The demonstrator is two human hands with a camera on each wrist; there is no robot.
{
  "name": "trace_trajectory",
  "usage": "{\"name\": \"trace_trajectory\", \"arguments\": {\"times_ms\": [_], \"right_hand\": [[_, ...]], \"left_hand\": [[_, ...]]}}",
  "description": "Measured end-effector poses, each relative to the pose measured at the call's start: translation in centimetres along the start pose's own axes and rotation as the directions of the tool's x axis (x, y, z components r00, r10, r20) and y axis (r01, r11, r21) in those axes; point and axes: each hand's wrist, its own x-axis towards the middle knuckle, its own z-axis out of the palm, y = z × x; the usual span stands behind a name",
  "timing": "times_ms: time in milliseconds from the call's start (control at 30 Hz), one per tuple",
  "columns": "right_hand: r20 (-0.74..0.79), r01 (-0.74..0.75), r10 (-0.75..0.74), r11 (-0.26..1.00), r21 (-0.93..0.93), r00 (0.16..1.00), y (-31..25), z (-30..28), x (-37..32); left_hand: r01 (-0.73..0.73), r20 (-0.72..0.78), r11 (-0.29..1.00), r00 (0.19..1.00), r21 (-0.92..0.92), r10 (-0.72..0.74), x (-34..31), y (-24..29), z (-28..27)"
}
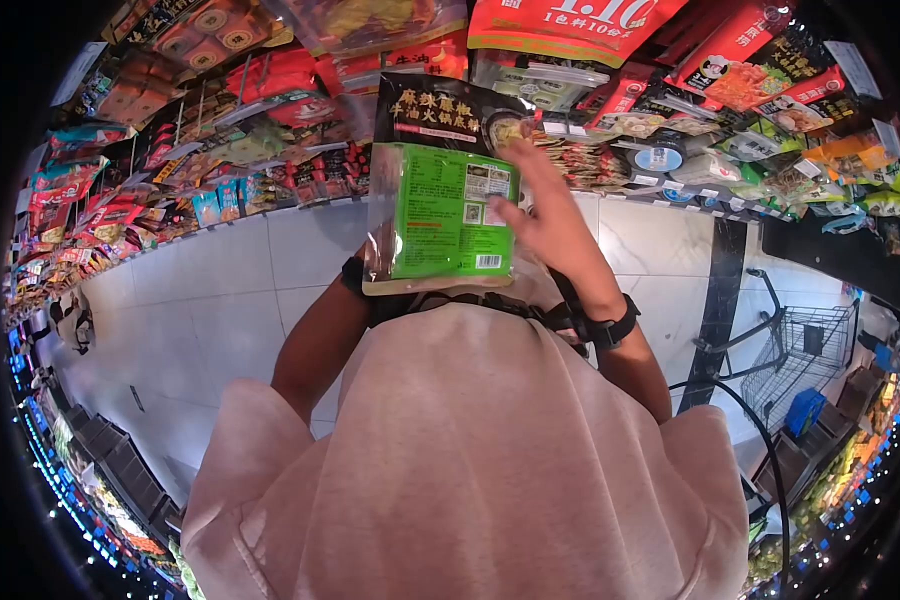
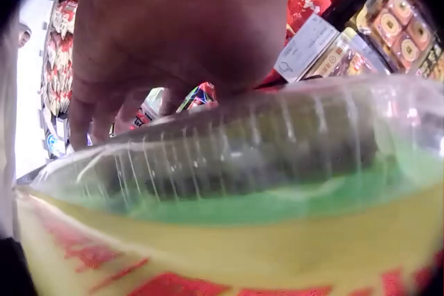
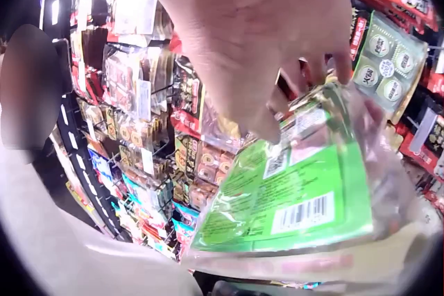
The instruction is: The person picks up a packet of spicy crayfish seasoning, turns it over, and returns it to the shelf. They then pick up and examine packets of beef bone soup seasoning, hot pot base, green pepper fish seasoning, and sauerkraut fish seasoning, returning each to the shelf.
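Observation:
A clear pack with a green printed back [image 1: 440,215] [image 3: 291,192] is upright before the chest. Behind its top edge rises a black pack with gold characters [image 1: 440,105]. The left hand [image 2: 180,25] grips from the left side; in the head view the packs mostly hide it. Over the right part of the green back is the right hand [image 1: 550,215] [image 3: 270,39], fingers extended, thumb near the label. Whether its fingertips press the plastic is unclear. In the left wrist view a cream surface with red print [image 2: 208,261] lies along the clear plastic.
Shelves of bagged goods [image 1: 300,180] curve across the front, with red bags [image 1: 570,25] hanging close above the packs. A pale tiled floor [image 1: 220,250] lies below. At the right stands a wire shopping cart [image 1: 800,345]; a black cable [image 1: 775,450] hangs nearby.

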Motion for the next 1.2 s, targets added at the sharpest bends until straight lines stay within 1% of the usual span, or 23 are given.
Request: {"name": "trace_trajectory", "arguments": {"times_ms": [33, 67, 100, 133, 167, 233, 267, 300, 367, 433, 467, 500, 567, 600, 633, 700, 733, 800, 900, 1033, 1100, 1133, 1200], "right_hand": [[0.004, 0.001, -0.001, 1.000, 0.003, 1.000, 0.4, 0.3, -0.3], [-0.003, -0.209, 0.225, 0.912, 0.353, 0.974, 0.7, 0.5, -0.6], [0.067, -0.365, 0.428, 0.667, 0.649, 0.901, 1.1, 0.5, -0.9], [0.239, -0.499, 0.499, 0.492, 0.714, 0.833, 0.4, -0.7, -1.1], [0.241, -0.500, 0.499, 0.490, 0.714, 0.832, 0.5, -0.7, -1.5], [0.485, -0.541, 0.355, 0.076, 0.837, 0.799, 0.6, -0.6, -1.9], [0.424, -0.512, 0.387, 0.158, 0.844, 0.819, 0.1, -0.6, -2.0], [0.424, -0.512, 0.389, 0.156, 0.845, 0.818, 0.3, -0.6, -2.1], [0.378, -0.481, 0.348, 0.287, 0.828, 0.858, 0.9, -1.0, -2.2], [0.351, -0.468, 0.379, 0.282, 0.838, 0.856, 1.1, -1.5, -2.2], [0.332, -0.461, 0.410, 0.269, 0.846, 0.849, 1.1, -1.6, -2.4], [0.333, -0.462, 0.413, 0.266, 0.846, 0.848, 0.9, -1.8, -2.6], [0.220, -0.392, 0.438, 0.355, 0.849, 0.872, -0.1, -2.6, -2.5], [0.177, -0.380, 0.453, 0.409, 0.830, 0.874, -0.5, -2.9, -2.4], [0.178, -0.381, 0.453, 0.407, 0.830, 0.873, -0.5, -3.0, -2.6], [0.226, -0.410, 0.385, 0.508, 0.757, 0.895, -0.3, -3.4, -2.8], [0.226, -0.411, 0.386, 0.510, 0.756, 0.894, -0.4, -3.4, -2.7], [0.248, -0.408, 0.363, 0.476, 0.780, 0.898, -0.9, -3.5, -2.5], [0.252, -0.412, 0.353, 0.513, 0.753, 0.901, -0.9, -3.3, -2.3], [0.248, -0.407, 0.351, 0.512, 0.756, 0.903, -0.6, -3.0, -2.4], [0.257, -0.426, 0.362, 0.534, 0.731, 0.896, -0.2, -2.7, -2.6], [0.262, -0.429, 0.361, 0.532, 0.730, 0.895, -0.3, -2.6, -2.6], [0.248, -0.424, 0.371, 0.533, 0.732, 0.895, -0.4, -2.4, -2.6]], "left_hand": [[-0.010, -0.008, 1.000, 1.000, 0.008, 0.010, -0.2, -0.1, -0.2], [-0.020, -0.014, 1.000, 1.000, 0.015, 0.020, -0.3, -0.3, -0.5], [-0.031, -0.019, 0.999, 0.999, 0.024, 0.031, -0.4, -0.4, -0.7], [-0.041, -0.023, 0.999, 0.999, 0.034, 0.041, -0.4, -0.6, -0.9], [-0.049, -0.028, 0.998, 0.998, 0.043, 0.051, -0.5, -0.7, -1.1], [-0.068, -0.036, 0.995, 0.997, 0.069, 0.071, -0.6, -0.7, -1.5], [-0.077, -0.038, 0.994, 0.996, 0.083, 0.080, -0.6, -0.6, -1.7], [-0.083, -0.040, 0.992, 0.995, 0.094, 0.087, -0.6, -0.8, -1.8], [-0.096, -0.036, 0.989, 0.994, 0.117, 0.100, -0.4, -0.9, -1.8], [-0.114, -0.030, 0.983, 0.992, 0.141, 0.120, 0.1, -0.8, -1.6], [0.013, -0.048, 0.991, 0.999, -0.131, -0.020, -0.3, 1.5, 1.4], [0.017, -0.048, 0.991, 0.999, -0.131, -0.024, -0.3, 1.5, 1.2], [-0.037, -0.028, 0.958, 0.999, -0.284, 0.030, -0.3, 1.8, 0.7], [-0.035, -0.029, 0.958, 0.999, -0.283, 0.028, -0.5, 1.8, 0.7], [-0.061, -0.006, 0.967, 0.998, -0.248, 0.061, -1.0, 1.8, 1.0], [-0.117, 0.047, 0.977, 0.991, -0.180, 0.127, -1.6, 1.9, 1.4], [-0.117, 0.048, 0.976, 0.991, -0.182, 0.127, -1.5, 1.9, 0.8], [-0.037, 0.318, 0.942, 0.936, -0.334, 0.150, -1.4, 1.3, -0.7], [-0.050, 0.257, 0.938, 0.955, -0.343, 0.145, -1.7, 1.8, 0.7], [-0.079, 0.193, 0.940, 0.970, -0.333, 0.150, -1.7, 1.3, 0.8], [-0.182, 0.063, 0.982, 0.982, 0.050, 0.179, -2.1, 0.8, 0.6], [-0.183, 0.058, 0.982, 0.982, 0.048, 0.180, -2.1, 0.7, 0.8], [-0.201, -0.062, 0.961, 0.974, 0.193, 0.216, -1.9, 0.6, 1.5]]}}
